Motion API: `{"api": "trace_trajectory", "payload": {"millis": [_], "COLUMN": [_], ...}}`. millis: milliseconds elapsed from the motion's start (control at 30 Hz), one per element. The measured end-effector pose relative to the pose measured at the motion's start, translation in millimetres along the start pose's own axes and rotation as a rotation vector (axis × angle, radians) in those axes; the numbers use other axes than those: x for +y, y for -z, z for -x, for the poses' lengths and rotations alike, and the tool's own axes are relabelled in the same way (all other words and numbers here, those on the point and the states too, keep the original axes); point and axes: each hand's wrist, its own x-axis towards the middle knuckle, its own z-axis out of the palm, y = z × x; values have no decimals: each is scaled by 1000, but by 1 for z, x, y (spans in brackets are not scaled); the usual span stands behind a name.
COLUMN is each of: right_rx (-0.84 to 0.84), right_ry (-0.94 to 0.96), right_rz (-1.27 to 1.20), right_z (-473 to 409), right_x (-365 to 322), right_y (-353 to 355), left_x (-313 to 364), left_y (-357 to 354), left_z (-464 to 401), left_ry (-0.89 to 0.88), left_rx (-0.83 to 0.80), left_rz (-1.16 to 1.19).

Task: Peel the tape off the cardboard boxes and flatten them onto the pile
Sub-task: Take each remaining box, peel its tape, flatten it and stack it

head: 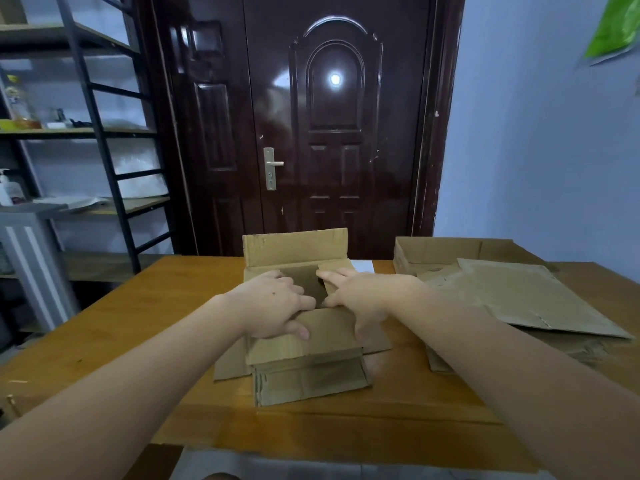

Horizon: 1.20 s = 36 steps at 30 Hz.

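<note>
Pressing down on an open cardboard box (304, 344) in the middle of the wooden table (145, 323), I have both arms stretched out in front of me. My left hand (273, 303) lies over the box's left inner flap, fingers spread and fairly straight, thumb resting on the near flap. My right hand (360, 292) lies flat on the right side, fingers extended toward the dark opening between my two hands; neither hand grips anything. The far flap (294, 245) stands upright behind my fingers, and the near flap folds toward me over the front wall. Whether any tape remains on the box I cannot tell. To my right, well apart from the box, sits the pile of flattened cardboard (526, 296), with another open box (436, 252) just behind it at the table's far edge. A dark brown door (332, 126) faces me, and a metal shelf rack (86, 133) stands at my left.
</note>
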Motion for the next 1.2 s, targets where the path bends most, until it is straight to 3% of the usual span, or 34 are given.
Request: {"api": "trace_trajectory", "payload": {"millis": [167,367,533,700,900,1000,1200], "right_rx": [132,266,204,102,28,112,212], "right_ry": [-54,-203,-358,-406,-384,-332,-347], "right_rz": [-120,-68,-91,-51,-501,-747,-800], "right_z": [10,29,35,37,27,21,16], "right_x": [1,7,18,27,14,1,-3], "right_y": [7,12,7,-13,-42,-54,-68], "left_x": [-12,-29,-37,-37,-23,-18,-18], "left_y": [1,6,-1,-18,-35,-40,-48], "left_z": [13,37,57,67,64,58,57], "left_ry": [66,175,362,485,493,487,510], "left_rx": [15,92,16,-79,-96,-70,-16], "left_rz": [24,-89,-103,98,215,208,161]}}
